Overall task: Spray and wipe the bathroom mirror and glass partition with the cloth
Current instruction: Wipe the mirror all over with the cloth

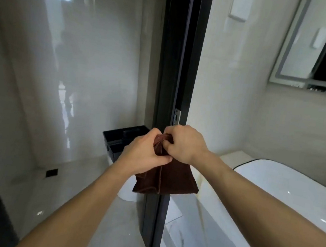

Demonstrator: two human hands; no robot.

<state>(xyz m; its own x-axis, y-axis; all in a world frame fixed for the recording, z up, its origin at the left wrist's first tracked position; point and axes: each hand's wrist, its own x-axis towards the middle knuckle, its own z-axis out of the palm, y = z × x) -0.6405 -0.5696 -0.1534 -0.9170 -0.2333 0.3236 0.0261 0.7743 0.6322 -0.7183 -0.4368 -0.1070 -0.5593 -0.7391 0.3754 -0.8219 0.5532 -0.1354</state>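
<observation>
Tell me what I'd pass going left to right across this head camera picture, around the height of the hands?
Glass partition → black caddy → left hand → brown cloth, gripped by both hands → right hand → white toilet.

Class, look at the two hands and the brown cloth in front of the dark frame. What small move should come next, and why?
Probably finish gathering the cloth into a pad. Both the left hand and the right hand pinch its bunched top while the rest hangs loose, touching nothing. The glass partition at left is not yet being wiped.
</observation>
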